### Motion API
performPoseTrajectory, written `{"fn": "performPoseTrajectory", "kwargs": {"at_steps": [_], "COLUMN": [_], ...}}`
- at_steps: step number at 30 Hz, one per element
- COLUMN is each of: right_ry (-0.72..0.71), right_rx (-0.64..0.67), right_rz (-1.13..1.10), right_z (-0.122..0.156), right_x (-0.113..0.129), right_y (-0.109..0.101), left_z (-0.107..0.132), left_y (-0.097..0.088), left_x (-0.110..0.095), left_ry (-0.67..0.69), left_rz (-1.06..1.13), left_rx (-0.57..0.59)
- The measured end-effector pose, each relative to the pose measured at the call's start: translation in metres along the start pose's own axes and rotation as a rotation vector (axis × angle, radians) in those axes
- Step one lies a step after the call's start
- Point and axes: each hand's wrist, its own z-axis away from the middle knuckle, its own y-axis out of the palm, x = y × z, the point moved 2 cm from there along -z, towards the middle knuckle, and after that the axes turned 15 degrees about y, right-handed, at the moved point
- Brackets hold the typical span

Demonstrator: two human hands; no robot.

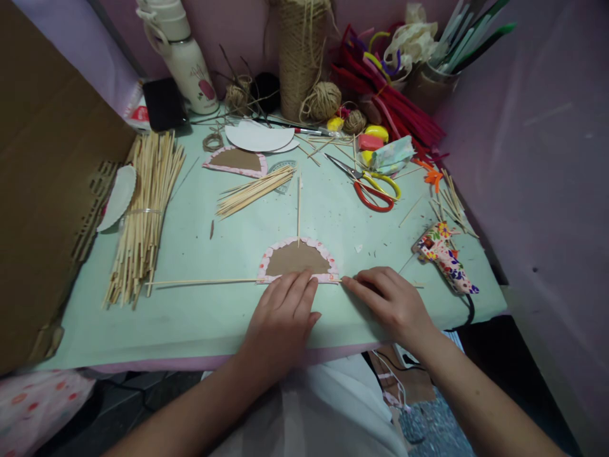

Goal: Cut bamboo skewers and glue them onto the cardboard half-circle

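One brown cardboard half-disc with pink patterned rim (299, 259) lies flat on the pale-green tabletop (204, 336). Two thin wooden sticks: one (204, 282) along its straight edge, extending left; one (299, 209) pointing away from its arc. Left hand (284, 308): fingers together, laid over that edge. Right hand (397, 301): fingertip at its right corner; whether pinching, cannot tell. One similar half-disc (236, 161) beyond.

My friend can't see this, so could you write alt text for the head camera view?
A person's left fingers rest on the straight edge of a half-round cardboard piece, while the right fingers are at a thin stick along that edge. Bundled sticks, scissors and a glue gun lie around on the pale green table.
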Motion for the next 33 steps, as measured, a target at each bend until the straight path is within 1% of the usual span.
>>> {"fn": "performPoseTrajectory", "kwargs": {"at_steps": [6,13,33], "right_ry": [-0.004,-0.029,0.000], "right_rx": [-0.018,-0.007,-0.004], "right_rz": [0.013,0.048,0.073], "right_z": [-0.0011,-0.0021,0.0014], "right_x": [0.0024,0.0040,0.0065], "right_y": [-0.0015,-0.0011,0.0015], "left_z": [-0.0002,0.0004,0.0003], "left_y": [-0.0011,-0.0001,0.0003], "left_x": [-0.0007,-0.0001,-0.0003], "left_ry": [0.001,0.004,-0.001], "left_rz": [0.004,0.014,0.020], "left_rx": [-0.011,-0.005,-0.003]}}
